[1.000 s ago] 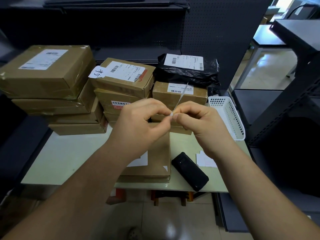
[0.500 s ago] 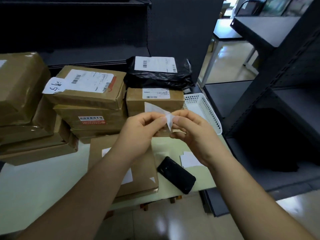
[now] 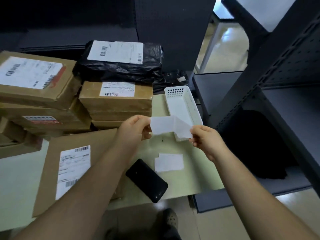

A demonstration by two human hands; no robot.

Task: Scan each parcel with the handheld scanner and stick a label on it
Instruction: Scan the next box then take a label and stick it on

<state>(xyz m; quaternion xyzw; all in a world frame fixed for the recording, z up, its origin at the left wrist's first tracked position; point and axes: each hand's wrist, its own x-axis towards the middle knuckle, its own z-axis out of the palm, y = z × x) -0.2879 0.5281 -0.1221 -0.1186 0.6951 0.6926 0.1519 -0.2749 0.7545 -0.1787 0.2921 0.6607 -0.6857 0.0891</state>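
two bare hands meet above a pale green table [image 3: 195, 177], each pinching one end of a white label [image 3: 162, 126] held in the air between them. the left hand [image 3: 136, 129] grips the label's left edge between thumb and curled fingers; the right hand [image 3: 206, 141] pinches the right edge the same way. the label bends in the middle, and its right part looks like a second layer folding away from the first; which layer is the sticker cannot be told. directly below the grip, a few loose white label sheets [image 3: 169, 161] lie on the table, and just nearer than them rests the black handheld scanner [image 3: 147, 180], untouched. to the lower left of the grip, under the left forearm, lies a flat brown parcel [image 3: 50, 170] with a printed shipping slip on top. just behind the grip stands a white plastic basket [image 3: 188, 104]. left of the basket are stacked brown boxes [image 3: 119, 104], with a black bagged parcel [image 3: 121, 70] on top.
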